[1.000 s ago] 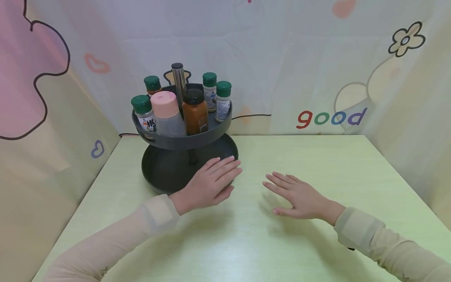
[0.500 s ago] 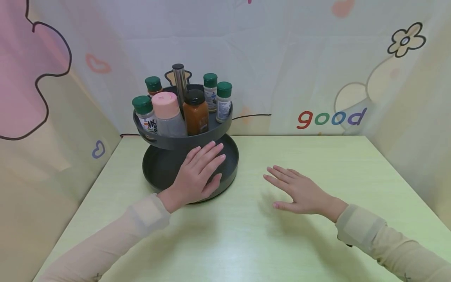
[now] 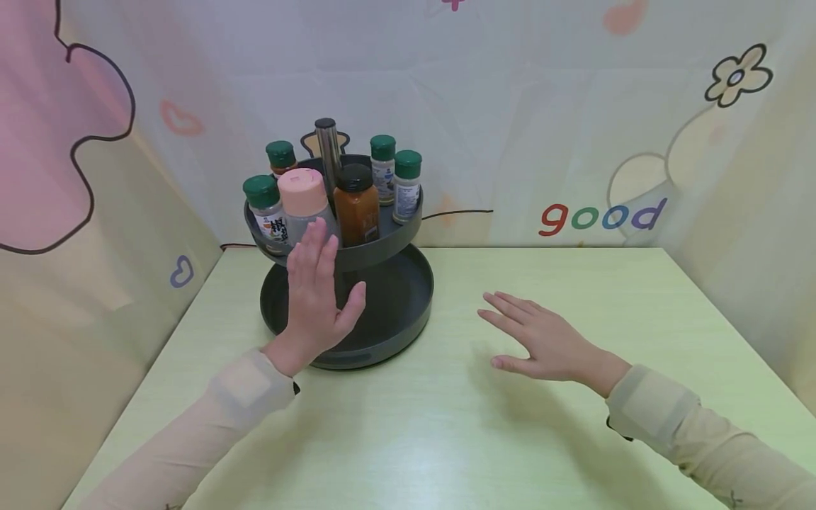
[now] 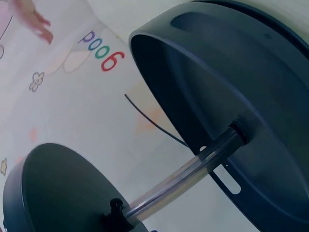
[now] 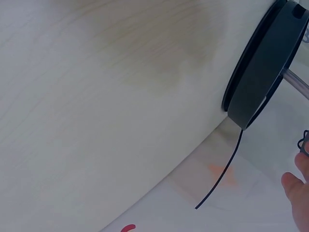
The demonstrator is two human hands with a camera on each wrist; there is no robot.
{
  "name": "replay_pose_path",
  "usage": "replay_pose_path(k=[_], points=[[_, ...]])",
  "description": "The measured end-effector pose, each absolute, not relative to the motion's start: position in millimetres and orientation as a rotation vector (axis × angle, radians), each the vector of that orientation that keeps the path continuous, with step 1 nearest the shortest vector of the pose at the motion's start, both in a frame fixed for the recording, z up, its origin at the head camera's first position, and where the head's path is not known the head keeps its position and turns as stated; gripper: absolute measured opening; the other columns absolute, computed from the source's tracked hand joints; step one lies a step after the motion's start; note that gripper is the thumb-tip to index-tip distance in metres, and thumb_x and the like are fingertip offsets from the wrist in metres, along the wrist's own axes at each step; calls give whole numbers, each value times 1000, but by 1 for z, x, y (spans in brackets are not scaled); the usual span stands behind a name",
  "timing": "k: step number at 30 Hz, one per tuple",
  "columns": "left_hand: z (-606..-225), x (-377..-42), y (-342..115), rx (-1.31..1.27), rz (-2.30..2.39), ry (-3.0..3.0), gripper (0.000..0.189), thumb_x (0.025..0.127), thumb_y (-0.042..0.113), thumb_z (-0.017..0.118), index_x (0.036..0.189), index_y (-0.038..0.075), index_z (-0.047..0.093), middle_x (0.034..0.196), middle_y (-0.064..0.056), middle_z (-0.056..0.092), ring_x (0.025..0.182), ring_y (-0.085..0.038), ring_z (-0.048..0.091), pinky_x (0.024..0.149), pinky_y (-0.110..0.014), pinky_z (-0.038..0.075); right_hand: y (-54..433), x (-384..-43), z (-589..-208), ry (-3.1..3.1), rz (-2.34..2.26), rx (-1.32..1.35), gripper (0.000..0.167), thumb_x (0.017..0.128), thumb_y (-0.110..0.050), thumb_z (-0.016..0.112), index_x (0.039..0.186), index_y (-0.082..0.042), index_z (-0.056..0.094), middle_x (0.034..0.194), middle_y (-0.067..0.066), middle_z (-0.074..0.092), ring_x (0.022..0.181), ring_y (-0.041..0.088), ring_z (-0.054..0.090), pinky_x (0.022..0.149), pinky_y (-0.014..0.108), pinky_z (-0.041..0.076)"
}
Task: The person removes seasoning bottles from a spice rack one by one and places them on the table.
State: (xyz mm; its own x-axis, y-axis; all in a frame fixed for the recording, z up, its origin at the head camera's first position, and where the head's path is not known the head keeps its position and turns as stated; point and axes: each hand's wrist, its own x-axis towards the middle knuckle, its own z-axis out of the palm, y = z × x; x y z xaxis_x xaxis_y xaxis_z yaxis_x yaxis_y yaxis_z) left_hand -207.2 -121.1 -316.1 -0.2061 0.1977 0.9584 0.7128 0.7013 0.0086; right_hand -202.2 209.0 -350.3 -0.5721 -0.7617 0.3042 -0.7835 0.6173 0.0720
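Observation:
A dark two-tier round spice rack (image 3: 408, 322) stands on the table, its upper tray (image 3: 382, 249) bearing several seasoning bottles. Among them are a pink-capped bottle (image 3: 302, 190), a black-capped orange-brown jar (image 3: 357, 212) and green-capped shakers (image 3: 406, 191). My left hand (image 3: 312, 304) is raised before the rack with straight fingers and thumb spread, overlapping the pink-capped bottle's lower part in the head view. The lower tray (image 4: 203, 92) holds nothing visible around its metal pole (image 4: 183, 188). To the right, my right hand (image 3: 542, 340) hovers over the table, fingers straight and holding nothing.
The pale table (image 3: 433, 439) runs back to a printed curtain (image 3: 484, 142) with the word good on it. Curtained sides bound it left and right. A thin dark cord (image 3: 455, 212) shows against the back curtain beside the rack.
My left hand has moved left and up from the lower tray's right edge to the upper tray's front, its fingers turning upward. My right hand has risen slightly. The bottles stay in place.

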Motion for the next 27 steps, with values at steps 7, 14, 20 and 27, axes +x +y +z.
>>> replay_pose_path(k=[7, 14, 20, 27], points=[[-309, -207, -126, -641, -629, -1742, 62, 85, 31, 46, 138, 14, 19, 145, -9, 20, 133, -26, 19, 104, -53, 17, 207, -203, -347, -2564, 107, 1233, 69, 80, -52, 52, 134, -11, 38, 140, 11, 34, 128, 29, 32, 100, 43, 33], [-303, -208, -132, -516, -721, -1763, 61, 86, 35, 43, 134, 4, 22, 143, -15, 21, 133, -27, 17, 108, -49, 13, 207, -204, -342, -2574, 123, 1217, 69, 80, -51, 53, 133, -11, 38, 140, 12, 35, 128, 29, 32, 100, 44, 32], [-301, -206, -138, -356, -841, -1876, 67, 85, 37, 41, 135, 0, 16, 146, -15, 11, 136, -20, 6, 110, -42, 5, 207, -205, -338, -2565, 146, 1203, 68, 79, -50, 54, 133, -10, 39, 140, 11, 34, 128, 29, 32, 100, 44, 32], [-297, -205, -142, -242, -988, -1962, 72, 84, 30, 43, 139, -1, 9, 148, -12, 2, 136, -14, 1, 111, -40, 4, 206, -208, -333, -2523, 166, 1207, 68, 79, -49, 55, 131, -10, 41, 138, 12, 38, 126, 29, 35, 100, 44, 33]])
